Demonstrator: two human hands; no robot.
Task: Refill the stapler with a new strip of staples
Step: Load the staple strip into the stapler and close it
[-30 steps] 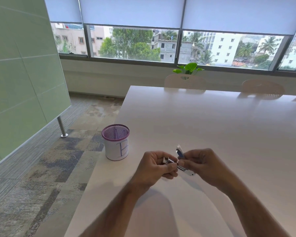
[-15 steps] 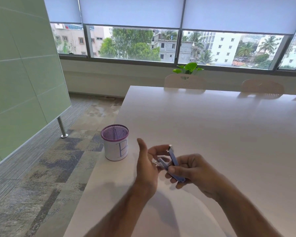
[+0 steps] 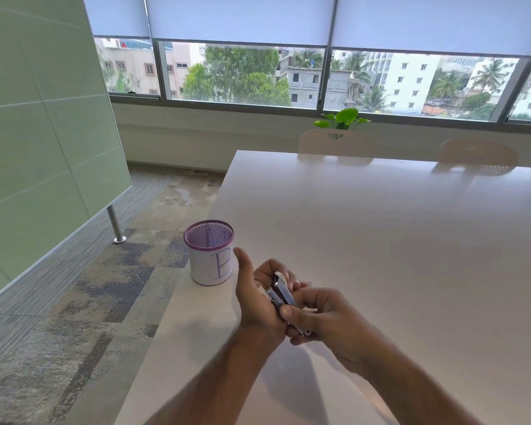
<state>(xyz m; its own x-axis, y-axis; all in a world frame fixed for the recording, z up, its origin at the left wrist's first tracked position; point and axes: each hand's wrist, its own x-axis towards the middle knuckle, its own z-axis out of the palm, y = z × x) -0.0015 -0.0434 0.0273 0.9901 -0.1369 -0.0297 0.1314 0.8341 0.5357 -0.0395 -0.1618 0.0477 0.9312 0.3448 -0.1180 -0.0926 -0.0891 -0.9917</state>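
Both hands are meeting just above the near edge of the table, right of the cup. The right hand is curling its fingers around the stapler, thumb pressing on top. The left hand is cupping the stapler's far end, thumb raised. The cup's mesh inside is showing, its contents unclear.

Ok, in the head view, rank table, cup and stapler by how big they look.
1. Table, by far.
2. Cup.
3. Stapler, smallest, though the hands hide part of it.
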